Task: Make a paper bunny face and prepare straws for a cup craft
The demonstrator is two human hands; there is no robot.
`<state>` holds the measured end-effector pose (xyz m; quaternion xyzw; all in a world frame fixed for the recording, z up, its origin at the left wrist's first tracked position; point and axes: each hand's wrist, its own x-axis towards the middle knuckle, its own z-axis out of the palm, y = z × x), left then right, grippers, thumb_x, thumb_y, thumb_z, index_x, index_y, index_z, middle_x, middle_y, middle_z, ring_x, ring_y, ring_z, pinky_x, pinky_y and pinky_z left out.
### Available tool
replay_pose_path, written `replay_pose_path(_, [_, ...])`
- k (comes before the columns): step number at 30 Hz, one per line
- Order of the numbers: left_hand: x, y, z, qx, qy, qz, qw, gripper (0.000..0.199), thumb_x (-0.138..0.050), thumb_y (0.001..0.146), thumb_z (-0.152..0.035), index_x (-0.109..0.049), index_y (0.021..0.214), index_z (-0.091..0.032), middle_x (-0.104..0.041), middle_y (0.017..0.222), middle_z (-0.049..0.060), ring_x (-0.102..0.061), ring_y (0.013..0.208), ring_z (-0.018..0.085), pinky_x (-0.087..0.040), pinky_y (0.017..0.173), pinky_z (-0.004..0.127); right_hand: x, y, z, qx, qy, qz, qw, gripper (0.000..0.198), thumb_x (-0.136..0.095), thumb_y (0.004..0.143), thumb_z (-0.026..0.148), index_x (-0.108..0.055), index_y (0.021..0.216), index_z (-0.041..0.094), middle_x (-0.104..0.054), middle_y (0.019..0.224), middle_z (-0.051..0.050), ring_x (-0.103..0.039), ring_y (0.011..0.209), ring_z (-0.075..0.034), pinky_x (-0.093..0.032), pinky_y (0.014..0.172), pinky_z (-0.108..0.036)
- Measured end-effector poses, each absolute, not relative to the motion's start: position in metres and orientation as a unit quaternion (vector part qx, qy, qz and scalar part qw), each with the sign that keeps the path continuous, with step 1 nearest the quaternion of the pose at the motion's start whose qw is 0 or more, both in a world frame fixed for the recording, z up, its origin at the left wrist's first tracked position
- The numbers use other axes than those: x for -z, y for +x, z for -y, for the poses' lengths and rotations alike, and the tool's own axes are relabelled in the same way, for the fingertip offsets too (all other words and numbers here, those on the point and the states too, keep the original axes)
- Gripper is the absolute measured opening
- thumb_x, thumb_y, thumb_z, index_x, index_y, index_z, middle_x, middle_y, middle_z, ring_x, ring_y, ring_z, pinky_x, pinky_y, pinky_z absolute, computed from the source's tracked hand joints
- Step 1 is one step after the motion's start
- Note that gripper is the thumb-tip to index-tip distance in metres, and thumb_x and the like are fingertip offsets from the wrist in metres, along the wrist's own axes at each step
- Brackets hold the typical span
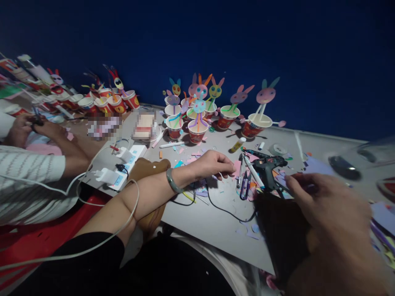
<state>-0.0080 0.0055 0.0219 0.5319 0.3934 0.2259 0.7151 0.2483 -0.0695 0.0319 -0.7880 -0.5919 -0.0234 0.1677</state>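
Note:
My left hand [213, 165], with a bangle on its wrist, hovers over the paper scraps. Its fingers are curled with thumb and forefinger together, and whatever they hold is too small to make out. My right hand [330, 209] is smeared by motion, just right of a black glue gun [269, 169]; I cannot tell its grip. Between the hands lie purple-handled thread snips [245, 186], a white pen [253, 172] and a dark pen-like tool [240, 170]. A yellow glue stick [237, 145] lies behind them.
Paper cups with rabbit figures, one a red cup [198, 132], stand along the back. A power strip [129, 166] with trailing cables lies left, beside a co-worker's hands [40, 127]. A tape roll [277, 149] sits behind the glue gun. Clear plastic [364, 152] is at right.

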Motion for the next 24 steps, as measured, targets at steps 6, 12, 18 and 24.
replay_pose_path(6, [-0.021,-0.008,-0.006,-0.235,0.533,-0.37,0.724,0.014,-0.071,0.082,-0.02,-0.067,0.071,-0.013,-0.069,0.071,0.002,-0.058,0.06,0.006,-0.046,0.056,0.02,-0.034,0.278,0.09,-0.043,-0.82,0.543,-0.174,0.037,-0.053,0.086,0.053,-0.079,0.094,0.027,-0.074,0.105,-0.019,-0.068,0.094,-0.038,-0.047,0.072,-0.047])
replay_pose_path(12, [-0.025,-0.008,-0.006,-0.242,0.515,-0.382,0.728,0.011,-0.069,0.083,-0.016,-0.067,0.074,-0.012,-0.07,0.071,0.002,-0.057,0.058,0.004,-0.045,0.057,0.02,-0.028,0.283,0.096,-0.022,-0.827,0.537,-0.166,0.044,-0.051,0.088,0.056,-0.077,0.106,0.025,-0.073,0.11,-0.021,-0.067,0.099,-0.039,-0.043,0.077,-0.049])
replay_pose_path(18, [-0.033,-0.009,-0.005,-0.251,0.505,-0.393,0.726,0.013,-0.068,0.083,-0.011,-0.065,0.071,-0.011,-0.067,0.065,0.001,-0.056,0.055,0.004,-0.043,0.053,0.019,-0.028,0.292,0.094,-0.053,-0.831,0.515,-0.202,0.037,-0.057,0.087,0.05,-0.078,0.109,0.03,-0.074,0.106,-0.02,-0.066,0.094,-0.037,-0.037,0.074,-0.048])
replay_pose_path(24, [-0.034,-0.011,-0.006,-0.252,0.513,-0.381,0.727,0.013,-0.068,0.083,-0.013,-0.065,0.071,-0.011,-0.068,0.066,0.001,-0.056,0.055,0.004,-0.044,0.055,0.02,-0.022,0.309,0.099,-0.032,-0.82,0.562,-0.103,0.012,-0.067,0.073,0.04,-0.073,0.07,0.03,-0.072,0.084,-0.017,-0.063,0.08,-0.035,-0.036,0.073,-0.048])
